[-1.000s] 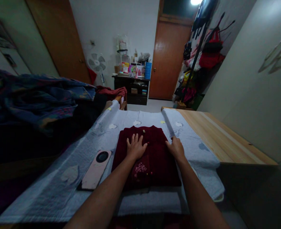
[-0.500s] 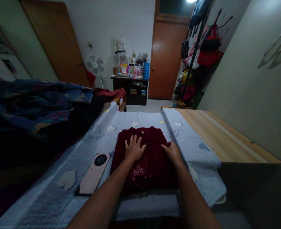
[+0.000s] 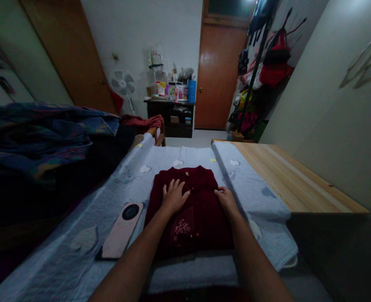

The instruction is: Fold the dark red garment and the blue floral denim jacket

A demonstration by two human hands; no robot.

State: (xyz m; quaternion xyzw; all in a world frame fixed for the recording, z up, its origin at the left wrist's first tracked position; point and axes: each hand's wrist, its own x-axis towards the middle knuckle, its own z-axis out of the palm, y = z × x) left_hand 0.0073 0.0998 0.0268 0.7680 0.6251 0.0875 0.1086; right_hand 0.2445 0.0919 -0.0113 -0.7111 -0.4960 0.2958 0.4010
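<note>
A dark red garment (image 3: 201,214), folded into a rough rectangle with a pink floral patch near its lower left, lies on the pale blue patterned cover (image 3: 185,155). My left hand (image 3: 174,196) rests palm down on the garment's upper left part, fingers spread. At the garment's right edge is my right hand (image 3: 227,200), its thumb and fingers bent together at the fabric; a small fold appears pinched there. A pink phone (image 3: 122,230) with a round black camera lies left of the garment, near my left forearm.
Piled clothes (image 3: 40,134) rise at the left. A wooden board (image 3: 286,176) extends along the right beside the wall. Farther back stand a dark cabinet (image 3: 169,117), a white fan (image 3: 122,83) and a wooden door (image 3: 215,75); bags (image 3: 275,71) hang at the right.
The view has shifted slightly. My right hand's fingers have drawn a little closer in at the garment's right edge; my left hand stays spread on it.
</note>
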